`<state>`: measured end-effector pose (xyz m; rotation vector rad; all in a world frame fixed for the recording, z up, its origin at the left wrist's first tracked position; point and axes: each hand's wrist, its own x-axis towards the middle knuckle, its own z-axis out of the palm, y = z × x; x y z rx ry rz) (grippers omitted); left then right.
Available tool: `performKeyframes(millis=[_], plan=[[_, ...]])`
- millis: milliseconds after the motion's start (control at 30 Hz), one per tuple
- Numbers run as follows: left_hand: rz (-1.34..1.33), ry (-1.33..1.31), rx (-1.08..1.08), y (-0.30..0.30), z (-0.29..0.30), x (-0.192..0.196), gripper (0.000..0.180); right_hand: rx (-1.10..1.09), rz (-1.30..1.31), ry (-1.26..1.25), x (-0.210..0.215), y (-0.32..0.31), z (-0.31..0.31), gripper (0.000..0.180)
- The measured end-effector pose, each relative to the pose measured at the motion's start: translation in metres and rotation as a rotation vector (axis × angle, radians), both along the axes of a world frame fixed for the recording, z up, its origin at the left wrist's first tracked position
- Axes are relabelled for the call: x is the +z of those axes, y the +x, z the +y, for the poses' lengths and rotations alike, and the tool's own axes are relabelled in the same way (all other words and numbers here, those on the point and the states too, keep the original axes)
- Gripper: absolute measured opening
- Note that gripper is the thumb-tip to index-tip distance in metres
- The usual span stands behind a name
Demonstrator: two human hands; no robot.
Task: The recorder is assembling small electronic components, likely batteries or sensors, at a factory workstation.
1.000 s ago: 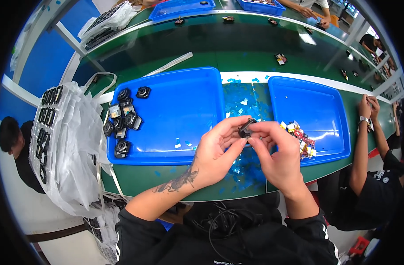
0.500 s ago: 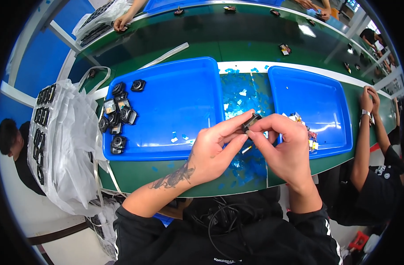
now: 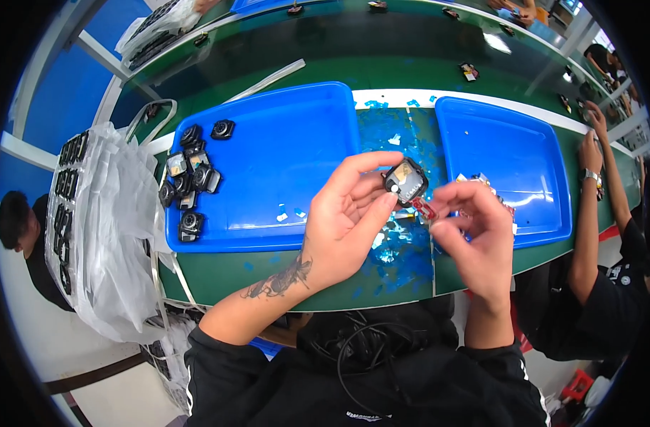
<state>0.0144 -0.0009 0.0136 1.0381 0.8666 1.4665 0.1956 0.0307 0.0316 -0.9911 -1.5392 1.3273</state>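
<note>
My left hand (image 3: 343,231) pinches a small black watch-like case (image 3: 408,183) by its edge, between thumb and fingers. The case's light grey and tan inner face is turned up toward me. At its lower edge is a small red circuit board (image 3: 423,208), and the thumb and forefinger of my right hand (image 3: 478,231) close on the board's right end. Whether the board is still joined to the case I cannot tell. Several similar black cases (image 3: 191,225) lie at the left side of a blue tray (image 3: 289,135) on my left.
A second blue tray (image 3: 503,142) on the right holds small parts along its near left side. Blue film scraps (image 3: 392,270) litter the green table between the trays. Beyond runs a green belt (image 3: 403,57) carrying small parts. A plastic-wrapped stack (image 3: 112,249) stands left; a co-worker's arms (image 3: 588,213) reach in at right.
The black case has been turned so that its inner face shows. My right hand has drawn slightly away to the right, and the red circuit board has come into sight. Parts on the belt have shifted right.
</note>
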Motion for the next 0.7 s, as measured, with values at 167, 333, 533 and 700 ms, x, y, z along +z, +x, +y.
performKeyframes(millis=[167,333,533,700], plan=[[0.601,0.241,0.027,-0.009,0.0,-0.003,0.025,0.062,0.094,-0.056,-0.009,0.004,-0.002,0.014],[0.851,0.513,0.106,-0.008,-0.002,0.001,0.03,0.137,0.246,-0.192,-0.008,0.009,0.0,0.008],[0.807,0.337,0.049,-0.012,-0.002,0.002,0.023,0.112,0.127,-0.034,-0.012,0.009,-0.002,0.004],[0.507,-0.051,-0.137,-0.01,-0.004,0.005,0.017,0.12,0.13,-0.078,-0.011,0.007,-0.004,0.013]])
